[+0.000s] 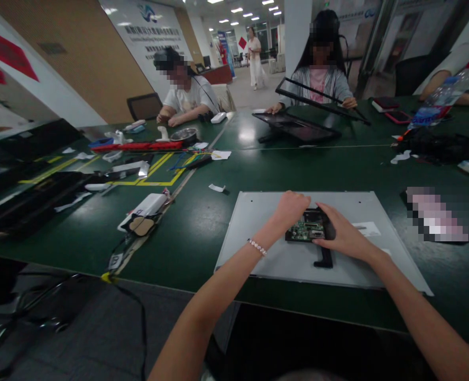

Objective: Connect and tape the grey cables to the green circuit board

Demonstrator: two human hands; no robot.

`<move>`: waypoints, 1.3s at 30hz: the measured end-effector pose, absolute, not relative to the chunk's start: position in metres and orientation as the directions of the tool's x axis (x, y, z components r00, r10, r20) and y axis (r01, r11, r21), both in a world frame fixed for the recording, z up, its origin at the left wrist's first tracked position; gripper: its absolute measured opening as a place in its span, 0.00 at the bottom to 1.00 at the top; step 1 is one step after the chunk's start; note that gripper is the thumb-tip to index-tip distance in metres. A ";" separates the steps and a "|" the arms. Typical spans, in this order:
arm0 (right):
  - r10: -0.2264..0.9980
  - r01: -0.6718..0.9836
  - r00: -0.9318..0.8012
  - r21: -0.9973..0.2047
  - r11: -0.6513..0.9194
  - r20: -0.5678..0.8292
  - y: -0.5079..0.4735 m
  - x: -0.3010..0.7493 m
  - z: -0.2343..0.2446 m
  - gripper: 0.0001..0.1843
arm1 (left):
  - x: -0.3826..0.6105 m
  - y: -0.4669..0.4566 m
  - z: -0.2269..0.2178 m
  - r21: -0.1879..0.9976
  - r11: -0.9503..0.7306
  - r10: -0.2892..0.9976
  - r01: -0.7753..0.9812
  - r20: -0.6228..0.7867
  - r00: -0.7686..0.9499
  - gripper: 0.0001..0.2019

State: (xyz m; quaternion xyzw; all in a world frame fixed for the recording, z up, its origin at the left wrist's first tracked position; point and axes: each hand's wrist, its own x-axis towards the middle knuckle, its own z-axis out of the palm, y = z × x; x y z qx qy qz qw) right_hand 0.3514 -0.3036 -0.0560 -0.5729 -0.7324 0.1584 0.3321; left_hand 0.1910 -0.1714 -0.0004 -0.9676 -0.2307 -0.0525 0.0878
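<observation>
A grey metal back panel (266, 254) lies flat on the dark green table (202, 222) in front of me. At its middle sits a small green circuit board (307, 230) in a black surround, with a black cable strip (324, 257) running down from it. My left hand (292, 209) is curled with its fingers pressed on the board's upper left edge. My right hand (343, 233) grips the board's right side, thumb along its lower edge. A bead bracelet (257, 247) circles my left wrist.
A white device with a tan pad (145, 214) and cables lies to the left, beside yellow floor-tape markings (155, 177) and tools. Across the table one person holds a black monitor frame (321, 100) over a screen (297, 127); another sits at the far left. Black bags (436, 145) lie right.
</observation>
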 end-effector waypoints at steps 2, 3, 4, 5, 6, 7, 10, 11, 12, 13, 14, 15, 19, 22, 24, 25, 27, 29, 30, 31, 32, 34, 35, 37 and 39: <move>0.941 0.729 -0.130 -0.613 0.305 0.313 -0.303 0.352 -0.057 0.51 | 0.195 -0.172 -0.008 -0.130 -0.881 0.436 0.456 0.154 0.887 0.06; 0.939 0.726 -0.133 -0.613 0.310 0.317 -0.303 0.352 -0.057 0.51 | 0.197 -0.174 -0.011 -0.120 -0.879 0.441 0.461 0.160 0.883 0.06; 0.938 0.724 -0.136 -0.614 0.314 0.320 -0.303 0.352 -0.057 0.51 | 0.198 -0.175 -0.013 -0.111 -0.878 0.446 0.465 0.164 0.880 0.06; 0.937 0.723 -0.135 -0.614 0.316 0.322 -0.303 0.352 -0.057 0.52 | 0.199 -0.177 -0.015 -0.102 -0.878 0.450 0.468 0.164 0.878 0.06; 0.937 0.723 -0.134 -0.615 0.315 0.322 -0.303 0.352 -0.057 0.52 | 0.200 -0.179 -0.016 -0.095 -0.879 0.449 0.467 0.162 0.879 0.06; 0.938 0.723 -0.130 -0.616 0.312 0.323 -0.303 0.351 -0.056 0.52 | 0.201 -0.181 -0.017 -0.092 -0.881 0.447 0.464 0.159 0.880 0.06; 0.941 0.725 -0.119 -0.620 0.300 0.316 -0.303 0.351 -0.054 0.52 | 0.202 -0.185 -0.016 -0.112 -0.878 0.445 0.465 0.165 0.880 0.07; 0.943 0.725 -0.115 -0.622 0.294 0.311 -0.304 0.350 -0.053 0.52 | 0.203 -0.186 -0.015 -0.128 -0.877 0.441 0.463 0.166 0.882 0.08; 0.946 0.727 -0.110 -0.624 0.286 0.306 -0.304 0.350 -0.053 0.53 | 0.203 -0.186 -0.014 -0.144 -0.878 0.433 0.456 0.163 0.886 0.08; 0.948 0.730 -0.103 -0.624 0.277 0.301 -0.304 0.350 -0.053 0.53 | 0.203 -0.187 -0.013 -0.159 -0.881 0.424 0.447 0.157 0.892 0.07; 0.950 0.734 -0.097 -0.624 0.270 0.296 -0.304 0.350 -0.054 0.54 | 0.204 -0.188 -0.012 -0.169 -0.885 0.413 0.435 0.147 0.899 0.07; 0.951 0.736 -0.092 -0.623 0.264 0.294 -0.304 0.350 -0.054 0.54 | 0.205 -0.189 -0.011 -0.175 -0.888 0.406 0.426 0.140 0.903 0.06; 0.952 0.736 -0.096 -0.623 0.263 0.289 -0.304 0.350 -0.055 0.56 | 0.209 -0.192 -0.010 -0.155 -0.875 0.438 0.458 0.145 0.887 0.08; 0.953 0.731 -0.097 -0.629 0.264 0.288 -0.304 0.351 -0.055 0.56 | 0.211 -0.192 -0.010 -0.084 -0.859 0.491 0.505 0.144 0.859 0.10; 0.955 0.730 -0.096 -0.632 0.260 0.282 -0.304 0.351 -0.055 0.55 | 0.210 -0.190 -0.010 -0.022 -0.848 0.522 0.529 0.140 0.841 0.12; 0.955 0.730 -0.096 -0.633 0.258 0.279 -0.304 0.351 -0.055 0.55 | 0.209 -0.189 -0.010 0.005 -0.841 0.536 0.541 0.139 0.832 0.12; 0.955 0.731 -0.098 -0.631 0.260 0.279 -0.304 0.351 -0.054 0.55 | 0.207 -0.187 -0.009 0.050 -0.833 0.553 0.551 0.127 0.823 0.11; 0.954 0.735 -0.104 -0.625 0.264 0.281 -0.304 0.351 -0.054 0.55 | 0.203 -0.185 -0.007 0.099 -0.830 0.557 0.549 0.106 0.823 0.10; 0.953 0.737 -0.108 -0.621 0.267 0.282 -0.305 0.351 -0.054 0.55 | 0.201 -0.183 -0.006 0.130 -0.828 0.557 0.545 0.099 0.824 0.10; 0.953 0.739 -0.111 -0.617 0.270 0.283 -0.305 0.351 -0.053 0.55 | 0.197 -0.182 -0.005 0.163 -0.824 0.560 0.542 0.098 0.822 0.11; 0.952 0.741 -0.115 -0.613 0.273 0.285 -0.305 0.351 -0.053 0.55 | 0.192 -0.180 -0.004 0.197 -0.818 0.566 0.541 0.106 0.817 0.11; 0.949 0.745 -0.123 -0.604 0.282 0.291 -0.306 0.351 -0.053 0.55 | 0.178 -0.173 -0.002 0.254 -0.794 0.595 0.552 0.138 0.792 0.13; 0.948 0.747 -0.129 -0.600 0.286 0.292 -0.307 0.351 -0.052 0.54 | 0.167 -0.168 -0.001 0.274 -0.779 0.615 0.564 0.159 0.772 0.14; 0.948 0.753 -0.129 -0.593 0.285 0.292 -0.308 0.350 -0.052 0.52 | 0.141 -0.154 0.002 0.287 -0.735 0.673 0.614 0.197 0.713 0.14; 0.948 0.761 -0.114 -0.587 0.276 0.297 -0.309 0.350 -0.051 0.50 | 0.108 -0.137 0.004 0.289 -0.675 0.737 0.678 0.226 0.637 0.14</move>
